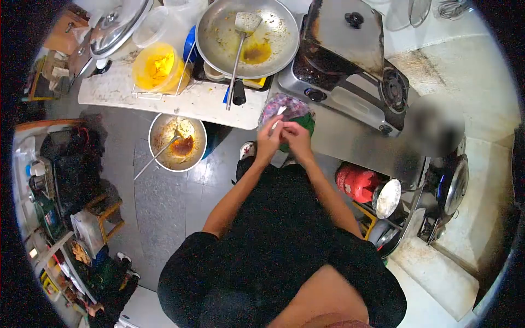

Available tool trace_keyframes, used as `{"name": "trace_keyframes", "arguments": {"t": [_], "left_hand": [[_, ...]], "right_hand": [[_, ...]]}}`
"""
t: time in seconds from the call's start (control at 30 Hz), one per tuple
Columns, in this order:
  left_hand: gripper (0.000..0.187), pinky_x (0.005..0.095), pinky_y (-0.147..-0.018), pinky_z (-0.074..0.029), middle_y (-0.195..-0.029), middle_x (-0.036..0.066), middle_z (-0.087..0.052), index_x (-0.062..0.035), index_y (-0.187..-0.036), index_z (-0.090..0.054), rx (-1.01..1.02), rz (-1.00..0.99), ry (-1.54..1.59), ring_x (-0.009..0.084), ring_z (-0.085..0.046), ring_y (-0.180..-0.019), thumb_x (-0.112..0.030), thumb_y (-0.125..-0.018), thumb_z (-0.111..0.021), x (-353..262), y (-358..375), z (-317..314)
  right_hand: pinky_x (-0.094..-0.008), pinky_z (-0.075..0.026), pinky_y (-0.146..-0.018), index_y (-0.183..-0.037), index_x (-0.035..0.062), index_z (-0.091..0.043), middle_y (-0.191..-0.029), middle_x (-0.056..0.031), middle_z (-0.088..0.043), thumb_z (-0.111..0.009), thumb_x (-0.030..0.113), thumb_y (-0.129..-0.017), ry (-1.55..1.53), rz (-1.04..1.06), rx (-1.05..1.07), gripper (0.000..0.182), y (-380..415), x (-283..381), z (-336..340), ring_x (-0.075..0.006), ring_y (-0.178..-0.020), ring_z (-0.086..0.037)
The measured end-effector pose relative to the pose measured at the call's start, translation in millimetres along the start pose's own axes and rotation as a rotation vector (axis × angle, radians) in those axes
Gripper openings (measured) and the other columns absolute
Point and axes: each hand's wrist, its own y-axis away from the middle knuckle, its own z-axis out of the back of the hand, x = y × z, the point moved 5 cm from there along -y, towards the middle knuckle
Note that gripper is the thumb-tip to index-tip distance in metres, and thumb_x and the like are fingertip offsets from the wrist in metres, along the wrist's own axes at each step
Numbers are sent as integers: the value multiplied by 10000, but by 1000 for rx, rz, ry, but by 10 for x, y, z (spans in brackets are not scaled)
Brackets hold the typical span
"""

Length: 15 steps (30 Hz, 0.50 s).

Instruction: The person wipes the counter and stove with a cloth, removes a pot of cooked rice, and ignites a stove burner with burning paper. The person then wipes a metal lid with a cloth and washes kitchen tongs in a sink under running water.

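Note:
My left hand [268, 143] and my right hand [298, 139] meet in front of my body at the counter's edge, fingers closed and pinched together. A small white strip-like thing [281, 111] sticks up from the fingers of my left hand; its kind is too small to tell. My right fingertips touch the left ones, and what they pinch is hidden. Just beyond the hands lies a purple-pink patterned bundle [281, 102], perhaps cloth or a bag, with a green cloth-like piece [305, 124] beside it.
A large wok [213, 38] with a spatula [239, 60] and oily residue stands ahead. Left are a yellow tub [143, 68] and a lower pot [153, 128] with brown sauce. To the right are a gas stove [350, 101] and a red gas cylinder [353, 181].

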Motion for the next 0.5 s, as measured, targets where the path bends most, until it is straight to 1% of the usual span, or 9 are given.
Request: {"name": "trace_keyframes", "arguments": {"t": [0.07, 0.13, 0.2, 0.27, 0.3, 0.33, 0.4, 0.43, 0.5], "left_hand": [[297, 250, -855, -422, -1083, 70, -606, -23, -1139, -579, 28, -62, -27, 123, -539, -968, -210, -918, -516, -73, -79, -282], [307, 256, -899, -393, -1155, 79, -577, -40, -1181, -556, 173, 95, 56, 147, -524, -1037, -192, -918, -510, -5, -165, -640], [340, 276, -907, -394, -1188, 96, -561, -55, -1208, -539, 174, 22, -39, 168, -522, -1067, -210, -905, -528, -3, -212, -952], [385, 290, -902, -403, -1202, 100, -549, -59, -1227, -523, 137, -135, -253, 179, -511, -1088, -225, -881, -564, -130, -229, -1272], [389, 281, -821, -451, -1092, 96, -601, -20, -1185, -538, 56, -169, -237, 163, -561, -978, -211, -853, -609, -158, -235, -1399], [389, 281, -821, -451, -1092, 96, -601, -20, -1185, -538, 49, -175, -250, 163, -561, -978, -211, -853, -609, -101, -262, -1545], [332, 246, -704, -477, -936, 75, -641, 18, -1106, -564, -61, 26, -106, 116, -589, -808, -165, -838, -633, 96, -347, -1714], [242, 216, -604, -468, -807, 53, -648, 30, -1000, -601, -90, 56, -74, 74, -571, -677, -139, -833, -643, 24, -387, -1836], [215, 226, -594, -480, -797, 60, -647, 34, -965, -612, -133, 67, -14, 89, -580, -672, -135, -834, -641, 70, -606, -2008]], "right_hand": [[-243, -508, -623, -1022, -5, -592, -893, -68, -630, -625, 111, -841, -7, 70, -60, 217, -31, 179, 226, -134, -774, -611], [-248, -506, -639, -988, -11, -622, -893, -85, -640, -648, 84, -811, -295, -80, -275, 202, -63, 226, 569, -133, -748, -606], [-238, -500, -620, -986, -18, -628, -880, -72, -635, -651, 60, -800, -260, -117, -307, 203, -175, 214, 922, -131, -726, -596], [-231, -499, -611, -969, -26, -639, -841, -63, -632, -657, 64, -799, -270, 35, -298, 194, -304, 358, 1220, -117, -704, -584], [-238, -507, -615, -941, -35, -645, -814, -66, -635, -651, 52, -799, -220, -15, -324, 167, -363, 372, 1403, -115, -710, -590], [-238, -507, -615, -941, -35, -645, -814, -66, -635, -651, 52, -799, -232, -13, -314, 167, -411, 438, 1565, -115, -710, -590], [-240, -513, -612, -917, -37, -651, -807, -73, -644, -651, 43, -795, -333, -38, -272, 146, -507, 532, 1810, -118, -696, -600], [-243, -515, -584, -910, -38, -654, -803, -78, -650, -665, 62, -788, -355, -47, -257, 157, -618, 456, 1927, -129, -670, -609], [-245, -516, -573, -910, -39, -655, -794, -78, -650, -670, 70, -786, -356, -41, -221, 166, -782, 487, 2040, -131, -659, -611]]}}
